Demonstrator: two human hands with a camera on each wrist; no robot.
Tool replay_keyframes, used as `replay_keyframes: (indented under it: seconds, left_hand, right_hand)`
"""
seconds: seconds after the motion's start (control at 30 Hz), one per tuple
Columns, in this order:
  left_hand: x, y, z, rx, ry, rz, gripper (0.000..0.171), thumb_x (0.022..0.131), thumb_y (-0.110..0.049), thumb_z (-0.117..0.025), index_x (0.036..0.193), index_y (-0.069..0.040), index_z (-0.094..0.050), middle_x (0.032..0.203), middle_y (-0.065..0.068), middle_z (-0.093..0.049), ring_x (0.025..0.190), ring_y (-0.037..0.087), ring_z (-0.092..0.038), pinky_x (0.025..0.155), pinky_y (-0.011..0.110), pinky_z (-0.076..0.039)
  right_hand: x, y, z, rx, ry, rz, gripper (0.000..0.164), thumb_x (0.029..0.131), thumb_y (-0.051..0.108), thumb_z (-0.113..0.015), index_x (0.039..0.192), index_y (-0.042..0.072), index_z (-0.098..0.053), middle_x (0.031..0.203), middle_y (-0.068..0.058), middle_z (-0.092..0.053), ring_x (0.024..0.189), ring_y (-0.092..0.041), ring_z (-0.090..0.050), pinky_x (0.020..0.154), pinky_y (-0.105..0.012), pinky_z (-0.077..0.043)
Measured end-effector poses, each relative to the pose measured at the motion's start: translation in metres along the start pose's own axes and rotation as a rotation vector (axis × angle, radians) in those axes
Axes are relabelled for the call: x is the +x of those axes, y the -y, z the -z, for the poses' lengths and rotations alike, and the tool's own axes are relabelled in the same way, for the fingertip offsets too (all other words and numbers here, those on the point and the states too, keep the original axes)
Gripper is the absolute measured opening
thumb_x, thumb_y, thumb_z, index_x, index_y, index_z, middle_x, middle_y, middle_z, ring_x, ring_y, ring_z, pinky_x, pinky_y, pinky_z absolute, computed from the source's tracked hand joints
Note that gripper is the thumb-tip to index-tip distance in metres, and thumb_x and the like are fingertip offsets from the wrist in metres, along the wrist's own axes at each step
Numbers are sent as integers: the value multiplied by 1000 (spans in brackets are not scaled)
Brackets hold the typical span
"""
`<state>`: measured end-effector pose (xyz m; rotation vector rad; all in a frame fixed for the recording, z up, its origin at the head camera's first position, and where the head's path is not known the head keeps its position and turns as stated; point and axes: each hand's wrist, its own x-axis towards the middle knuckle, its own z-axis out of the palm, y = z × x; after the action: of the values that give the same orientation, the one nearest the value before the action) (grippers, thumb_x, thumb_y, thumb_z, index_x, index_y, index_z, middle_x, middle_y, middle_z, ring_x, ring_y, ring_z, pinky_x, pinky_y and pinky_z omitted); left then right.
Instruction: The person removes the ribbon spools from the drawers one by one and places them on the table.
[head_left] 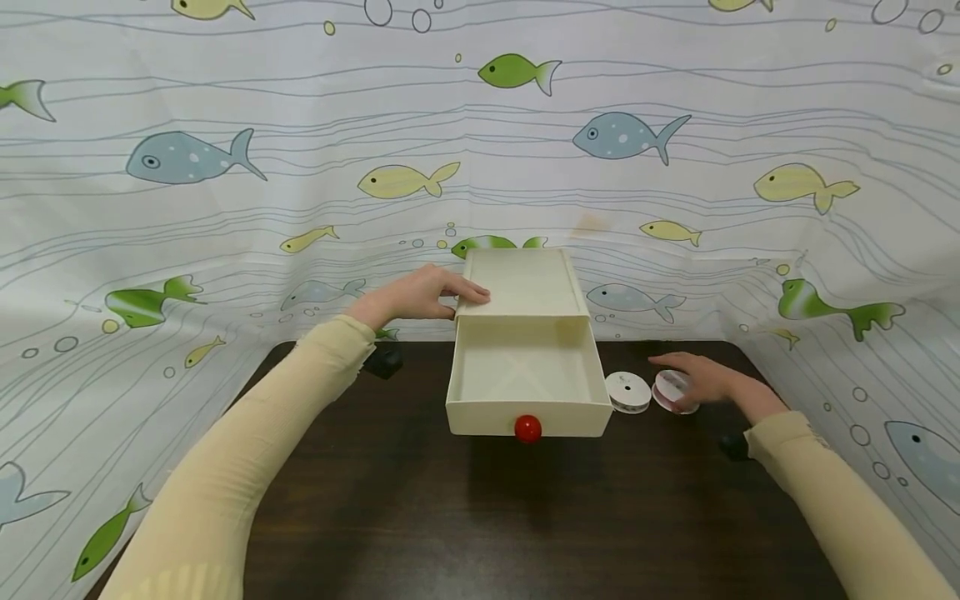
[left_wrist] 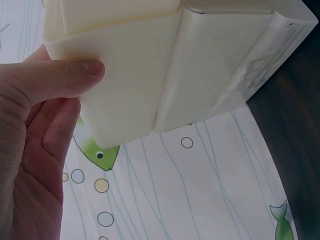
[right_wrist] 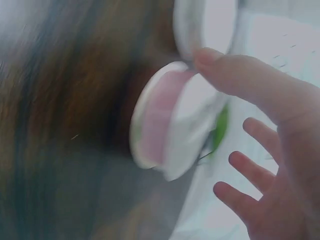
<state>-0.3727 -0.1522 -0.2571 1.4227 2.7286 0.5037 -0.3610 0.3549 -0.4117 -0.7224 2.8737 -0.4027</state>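
Observation:
A cream plastic box (head_left: 523, 282) has its drawer (head_left: 525, 375) pulled far out toward me, with nothing in it and a round red knob (head_left: 528, 428) on its front. My left hand (head_left: 427, 293) holds the box at its left edge. In the left wrist view the thumb (left_wrist: 82, 72) lies along the side wall, while the other fingers go out of sight past the edge. My right hand (head_left: 705, 380) hovers with spread fingers over a spool of pink ribbon (right_wrist: 160, 117), overlapping it in the head view. Beside that, a white-faced spool (head_left: 628, 392) lies close to the drawer's right side.
The dark wooden table (head_left: 517, 533) extends in front of the drawer. A white fabric sheet (head_left: 315, 150) with printed fish hangs behind and along both sides. Dark wrist devices show under both cuffs.

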Motion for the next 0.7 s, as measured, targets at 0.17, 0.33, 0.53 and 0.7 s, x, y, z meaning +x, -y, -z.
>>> replay_keyframes:
  seconds: [0.17,0.33,0.53,0.7]
  left_hand:
    - [0,0,0,1,3,8,48,88,2,-66,133,-16,-65,142,5,-60,133,26,-56,106,41,-51]
    - [0,-1,-1,4,-1,13,48,88,2,-67,133,-17,-65,142,4,-60,132,26,-56,106,41,-52]
    - [0,1,-2,8,-3,-1,48,88,2,-66,133,-16,-65,141,5,-60,132,27,-56,105,42,-52]
    - [0,0,-1,1,-8,-8,47,89,3,-65,133,-15,-65,141,6,-60,133,27,-56,106,42,-51]
  right_hand:
    - [-12,30,18,-50,-137,113,76,79,21,-82,145,5,-48,146,-22,-50,133,-47,-45,103,-64,-43]
    - [-27,71,35,-74,-298,216,66,84,21,-79,142,6,-52,140,-15,-58,130,-40,-52,103,-60,-45]
    - [-43,116,50,-101,-462,278,58,84,19,-79,137,11,-58,133,-9,-64,119,-28,-60,93,-49,-52]
    - [-53,154,60,-71,-622,355,53,79,10,-81,129,15,-64,123,0,-69,108,-8,-62,82,-22,-55]
